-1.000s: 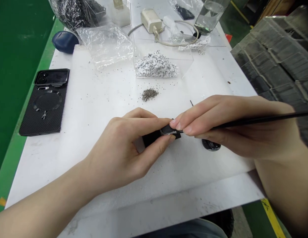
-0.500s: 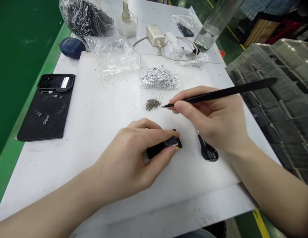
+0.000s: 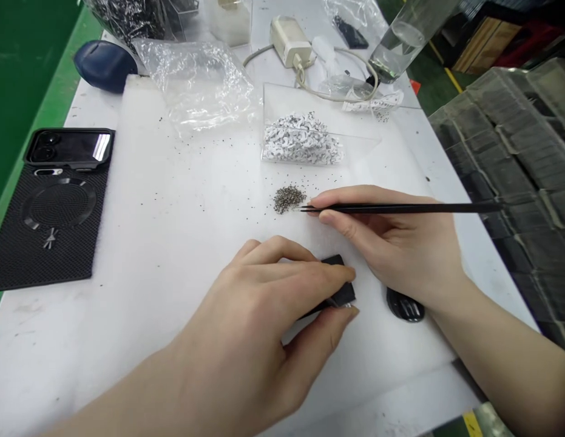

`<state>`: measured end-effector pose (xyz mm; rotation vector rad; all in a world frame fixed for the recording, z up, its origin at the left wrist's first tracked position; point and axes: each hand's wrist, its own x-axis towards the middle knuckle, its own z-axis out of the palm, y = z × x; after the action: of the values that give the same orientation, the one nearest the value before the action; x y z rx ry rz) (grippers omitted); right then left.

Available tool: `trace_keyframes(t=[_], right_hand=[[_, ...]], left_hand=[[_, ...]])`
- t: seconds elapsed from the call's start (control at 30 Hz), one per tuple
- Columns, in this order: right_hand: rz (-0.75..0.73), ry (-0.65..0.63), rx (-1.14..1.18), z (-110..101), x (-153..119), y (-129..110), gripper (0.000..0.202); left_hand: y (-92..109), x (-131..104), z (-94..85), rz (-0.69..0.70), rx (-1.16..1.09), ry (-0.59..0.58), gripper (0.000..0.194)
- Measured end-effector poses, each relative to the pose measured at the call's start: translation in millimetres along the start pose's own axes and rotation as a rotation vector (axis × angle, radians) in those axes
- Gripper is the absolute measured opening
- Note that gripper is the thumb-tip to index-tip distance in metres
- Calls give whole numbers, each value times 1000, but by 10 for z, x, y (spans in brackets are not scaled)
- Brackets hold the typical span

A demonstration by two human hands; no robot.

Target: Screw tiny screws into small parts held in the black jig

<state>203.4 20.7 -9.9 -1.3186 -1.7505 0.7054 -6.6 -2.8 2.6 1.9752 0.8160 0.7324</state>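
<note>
My left hand (image 3: pixel 282 309) grips a small black part (image 3: pixel 342 294) between thumb and fingers, low over the white foam sheet (image 3: pixel 182 243). Black tweezers (image 3: pixel 400 208) lie in my right hand (image 3: pixel 395 243), pinched between thumb and index finger. Their tips point left at the lower right edge of a small pile of tiny dark metallic bits (image 3: pixel 289 198); whether anything is between the tips is too small to tell. Partly behind my right hand sits a glossy black spoon-shaped piece (image 3: pixel 405 305).
Behind the pile lies a clear tray of small white pieces (image 3: pixel 303 141). Further back are a plastic bag (image 3: pixel 195 85), a charger with cable (image 3: pixel 290 41) and a clear container (image 3: pixel 395 51). A black phone (image 3: pixel 59 200) and a blue object (image 3: pixel 105 65) are at left.
The tweezers have turned to lie nearly level, their tips still by the pile. The view has shifted closer, and my left hand still holds the black part, now tilted differently.
</note>
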Motion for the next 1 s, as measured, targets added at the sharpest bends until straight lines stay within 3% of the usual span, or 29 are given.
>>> trace_keyframes(t=[0.3, 1.0], right_hand=[[-51, -64, -88, -30, 0, -10, 19], [-42, -73, 5, -43, 9, -9, 21]], left_hand=[[-8, 12, 3, 3, 13, -18, 9], [-12, 50, 36, 4, 16, -16, 12]])
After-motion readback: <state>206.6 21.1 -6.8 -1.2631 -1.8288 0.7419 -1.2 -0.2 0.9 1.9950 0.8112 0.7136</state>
